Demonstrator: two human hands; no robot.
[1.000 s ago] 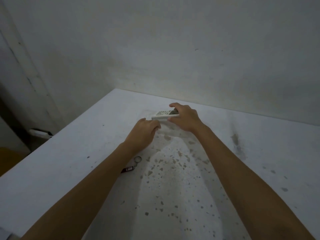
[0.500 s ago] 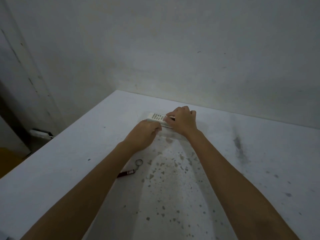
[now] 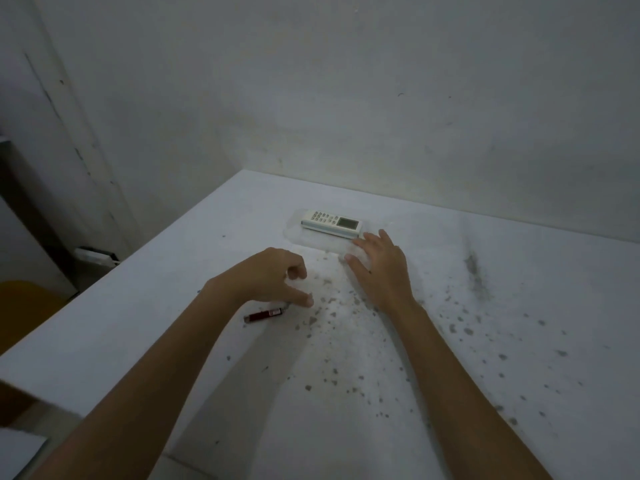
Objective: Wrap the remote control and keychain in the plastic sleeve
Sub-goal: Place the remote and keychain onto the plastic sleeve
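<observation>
The clear plastic sleeve (image 3: 313,237) is lying near the far edge of the white speckled counter (image 3: 450,341); its outline is hard to make out, showing only as faint glossy edges. The white rectangular remote control (image 3: 331,223) is lying flat with buttons and grey display facing up, at the sleeve's far side; whether it is inside or on top of the sleeve cannot be told.

The small dark red cylindrical keychain (image 3: 263,315) is lying on the counter nearer the left edge, well apart from the remote control. Its ring end is partly hidden under the left hand (image 3: 266,277), which is hovering just above it with fingers curled and gripping nothing visible.

The right hand (image 3: 379,268) is resting open, palm down, fingers spread, with its fingertips (image 3: 360,241) just beside the remote control's display end, apparently on the sleeve.
</observation>
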